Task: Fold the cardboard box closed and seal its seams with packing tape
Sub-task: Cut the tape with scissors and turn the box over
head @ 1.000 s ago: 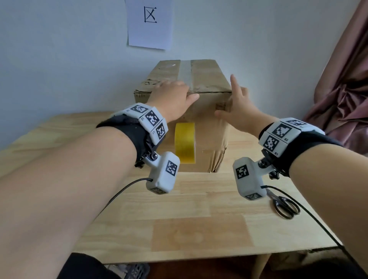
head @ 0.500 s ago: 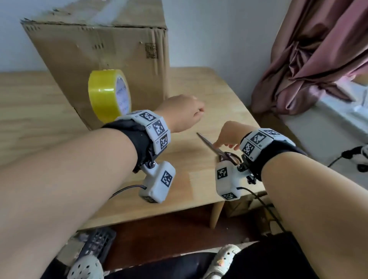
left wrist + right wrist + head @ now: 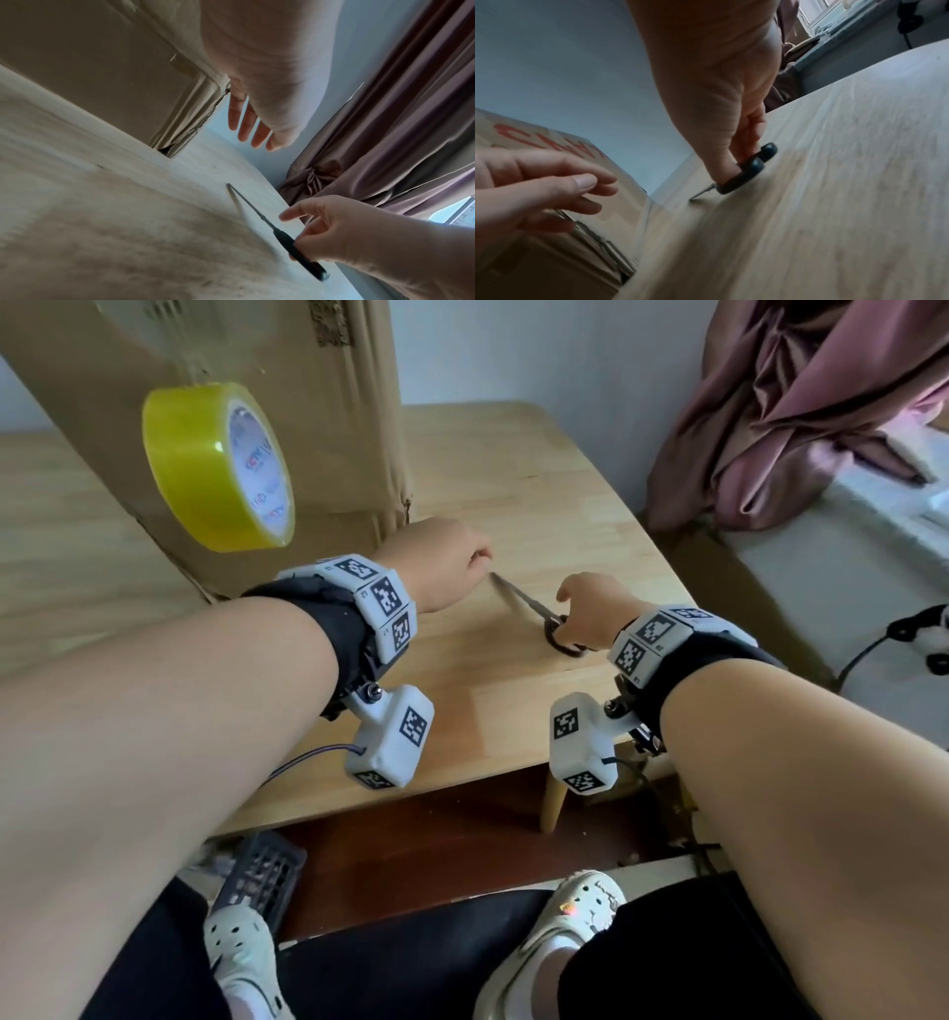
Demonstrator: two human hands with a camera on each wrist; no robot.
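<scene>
Roughly: wooden table (image 3: 539, 469), box (image 3: 215, 356) back-left, curtain (image 3: 801, 403) right; right hand (image 3: 590, 613) grips scissors (image 3: 518, 597) near edge, left hand (image 3: 441, 562) loose, empty.

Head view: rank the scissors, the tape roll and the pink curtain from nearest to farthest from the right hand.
1. scissors: in the right hand, which grips the handles, blades pointing toward the left hand.
2. tape roll: across the table to the left, hanging against the cardboard box.
3. pink curtain: beyond the table's right edge, by the wall.

Brown cardboard box (image 3: 246, 403) upright on table; yellow tape roll (image 3: 215, 467) hanging against its front
</scene>
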